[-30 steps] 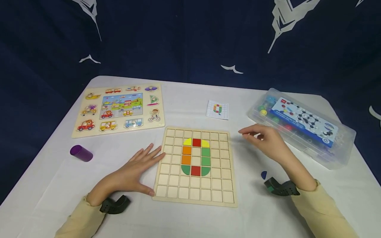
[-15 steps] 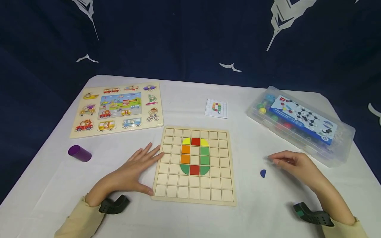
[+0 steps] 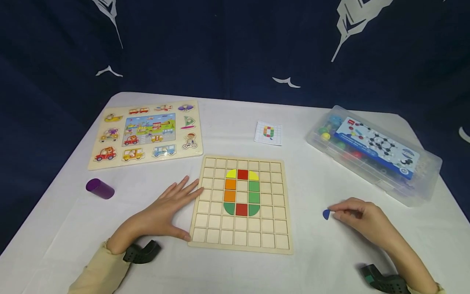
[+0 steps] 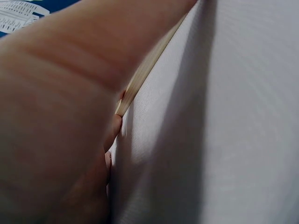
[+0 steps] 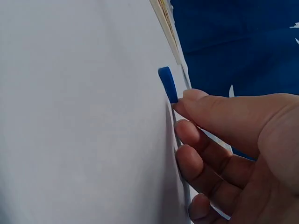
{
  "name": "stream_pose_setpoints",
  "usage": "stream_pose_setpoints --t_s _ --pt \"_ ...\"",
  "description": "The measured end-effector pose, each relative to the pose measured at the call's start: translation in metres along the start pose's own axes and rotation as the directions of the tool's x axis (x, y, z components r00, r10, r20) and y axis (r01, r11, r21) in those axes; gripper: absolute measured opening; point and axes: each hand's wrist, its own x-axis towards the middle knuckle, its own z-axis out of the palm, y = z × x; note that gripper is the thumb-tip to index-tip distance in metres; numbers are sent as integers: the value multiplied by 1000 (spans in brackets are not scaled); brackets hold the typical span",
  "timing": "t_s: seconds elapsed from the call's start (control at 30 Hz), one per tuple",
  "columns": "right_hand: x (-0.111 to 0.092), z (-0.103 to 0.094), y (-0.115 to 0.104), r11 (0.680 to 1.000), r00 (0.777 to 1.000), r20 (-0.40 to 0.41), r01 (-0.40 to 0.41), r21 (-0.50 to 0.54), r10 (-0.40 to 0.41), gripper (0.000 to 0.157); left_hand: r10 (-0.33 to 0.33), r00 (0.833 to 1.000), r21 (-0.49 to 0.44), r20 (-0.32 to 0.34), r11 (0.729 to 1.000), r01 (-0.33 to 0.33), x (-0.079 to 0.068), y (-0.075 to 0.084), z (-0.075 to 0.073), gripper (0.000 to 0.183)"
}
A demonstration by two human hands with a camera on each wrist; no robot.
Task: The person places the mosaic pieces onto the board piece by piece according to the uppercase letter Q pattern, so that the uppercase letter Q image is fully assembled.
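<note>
A wooden grid board [image 3: 271, 228] lies in the middle of the white table, with coloured tiles [image 3: 241, 192] set in an oval ring. My left hand [image 3: 165, 212] lies flat on the cloth, fingers straight, with the fingertips and thumb against the board's left edge [image 4: 140, 81]. A small blue rounded tile [image 3: 325, 214] lies on the table to the right of the board. My right hand [image 3: 358, 218] rests beside it with fingers loosely curled. In the right wrist view the index fingertip [image 5: 191, 95] touches the blue tile [image 5: 167, 84]; no pinch shows.
A vehicle peg puzzle [image 3: 145, 134] lies at the back left. A purple cylinder [image 3: 100, 189] lies on its side at the left. A small pattern card [image 3: 269, 133] sits behind the board. A clear plastic box [image 3: 374, 153] of coloured balls stands at the right.
My right hand has drawn back from beside the board's upper right corner and come down to the blue tile, which it now touches. The left hand has stayed put.
</note>
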Motion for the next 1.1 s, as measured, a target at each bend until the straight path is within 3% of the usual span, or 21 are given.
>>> stream_pose_setpoints --t_s 0.33,0.63,0.9,1.1 --pt "-8 19 -11 995 996 -63 63 -82 -68 39 1 1000 -4 4 1000 -1 2 2 -1 118" --pt "-4 23 -11 982 980 -122 139 -127 -154 38 -1 1000 -3 4 1000 1 0 1 -1 117" --pt "-3 23 -15 988 986 -128 96 -124 -111 30 6 1000 -2 1 1000 -6 0 1 -2 117" --pt "1 23 -22 999 996 -81 40 -34 -42 27 11 1000 -4 -2 1000 -11 0 0 -1 117"
